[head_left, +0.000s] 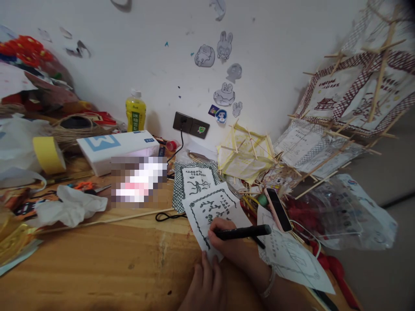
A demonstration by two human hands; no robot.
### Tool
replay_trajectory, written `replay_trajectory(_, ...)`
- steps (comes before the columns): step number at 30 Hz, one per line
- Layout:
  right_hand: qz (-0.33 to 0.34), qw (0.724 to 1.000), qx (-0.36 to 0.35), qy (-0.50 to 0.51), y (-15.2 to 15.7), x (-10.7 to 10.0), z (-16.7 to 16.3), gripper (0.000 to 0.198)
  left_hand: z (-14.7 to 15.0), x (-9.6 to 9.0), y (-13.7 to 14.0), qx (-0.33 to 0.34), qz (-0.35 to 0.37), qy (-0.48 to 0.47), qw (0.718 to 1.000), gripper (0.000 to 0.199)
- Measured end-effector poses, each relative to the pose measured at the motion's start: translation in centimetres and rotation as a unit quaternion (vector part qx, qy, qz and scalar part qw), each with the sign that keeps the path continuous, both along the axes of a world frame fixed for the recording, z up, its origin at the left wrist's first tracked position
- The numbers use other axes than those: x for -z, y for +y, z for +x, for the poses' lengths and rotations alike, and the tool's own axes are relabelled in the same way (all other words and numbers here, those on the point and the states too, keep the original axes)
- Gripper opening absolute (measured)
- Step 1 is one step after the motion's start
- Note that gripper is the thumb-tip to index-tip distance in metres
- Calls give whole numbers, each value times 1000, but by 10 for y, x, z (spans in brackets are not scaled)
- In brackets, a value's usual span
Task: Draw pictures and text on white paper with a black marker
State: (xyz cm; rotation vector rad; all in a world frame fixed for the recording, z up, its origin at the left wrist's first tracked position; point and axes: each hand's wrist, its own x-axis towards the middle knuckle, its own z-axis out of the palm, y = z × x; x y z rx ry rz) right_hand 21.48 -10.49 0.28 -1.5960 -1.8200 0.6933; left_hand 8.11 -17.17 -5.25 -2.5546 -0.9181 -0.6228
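My right hand [223, 236] is closed around a black marker pen [243, 232], its thick end pointing to the right. The pen's writing end is hidden behind my fingers, over a white sheet of paper [197, 211] with a dark wavy border, a leafy branch drawing and written characters. My left hand [207, 280] lies with its fingers stretched out at the sheet's lower edge. Partly under the sheet is another drawing [195, 174] with a green crosshatched border. To the right, a drawn sheet [301, 263] lies beneath my right forearm and a phone [278, 209].
A yellow paper lantern frame [244, 153] and larger stick-framed paper lanterns [337, 99] stand at the right. At the left are a tissue box [119, 149], yellow bottle [135, 112], tape roll [48, 155] and crumpled tissue [71, 206]. A blurred bright patch covers something mid-table.
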Motion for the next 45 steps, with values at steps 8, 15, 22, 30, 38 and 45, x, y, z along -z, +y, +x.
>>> replay_trajectory(8, 5, 1000, 10, 7, -1, 1, 2, 12, 0, -2, 1, 5, -13, 15, 1000, 33)
replay_trajectory(15, -35, 999, -3, 9, -3, -15, -5, 13, -1, -2, 1, 11, -3, 7, 1000, 31)
replay_trajectory(22, 6, 1000, 15, 6, 0, 2, 3, 11, -1, -2, 2, 6, 34, -8, 999, 33)
replay_trajectory(30, 13, 1000, -19, 20, -2, -12, -3, 4, 0, -1, 3, 9, 18, -7, 1000, 32)
replay_trajectory(38, 26, 999, -28, 27, 1, -7, -2, 4, 0, 8, 8, 35, 28, -26, 999, 35)
replay_trajectory(45, 24, 999, -40, 22, 0, -14, -4, 5, 1, 13, 7, 38, 21, -24, 999, 34)
